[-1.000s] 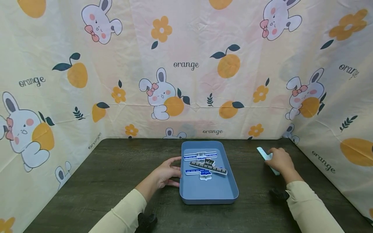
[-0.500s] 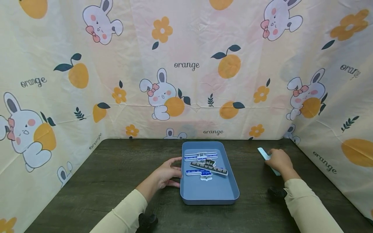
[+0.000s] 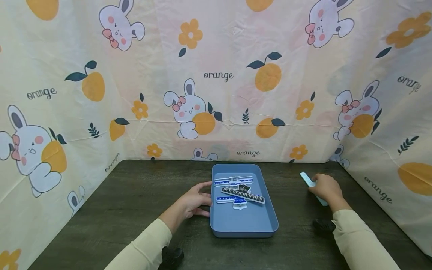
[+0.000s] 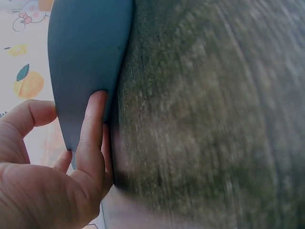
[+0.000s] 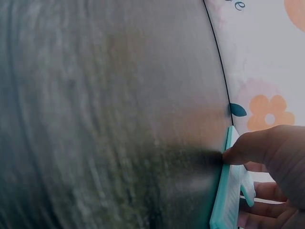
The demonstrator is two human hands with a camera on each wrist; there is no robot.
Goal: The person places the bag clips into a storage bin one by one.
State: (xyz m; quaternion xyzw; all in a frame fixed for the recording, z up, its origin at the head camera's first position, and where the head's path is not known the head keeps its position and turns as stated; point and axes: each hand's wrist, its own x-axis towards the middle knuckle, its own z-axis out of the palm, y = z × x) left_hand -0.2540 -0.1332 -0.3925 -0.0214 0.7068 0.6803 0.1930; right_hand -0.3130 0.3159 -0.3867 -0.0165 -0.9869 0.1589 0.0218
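Note:
In the head view a blue tray [image 3: 243, 225] holds long plastic clips with ruler-like and piano-key strips: a blue-and-white clip [image 3: 222, 183], a black-and-white clip [image 3: 249, 195] and another blue-and-white clip [image 3: 224, 200] partly under it. My left hand [image 3: 195, 201] touches the tray's left side from outside. The left wrist view has its fingers [image 4: 90, 129] fairly straight against the outer wall. To the tray's right, my right hand [image 3: 325, 186] pinches a long turquoise clip [image 3: 306, 179] at the table. In the right wrist view the thumb lies on the clip's [image 5: 226, 198] near edge; other fingers are behind.
A dark wood-grain table [image 3: 141, 187] carries everything. Behind and at both sides hangs a cloth [image 3: 222, 97] printed with rabbits and oranges, meeting the table's back and side edges. The turquoise clip is close to the right-hand edge.

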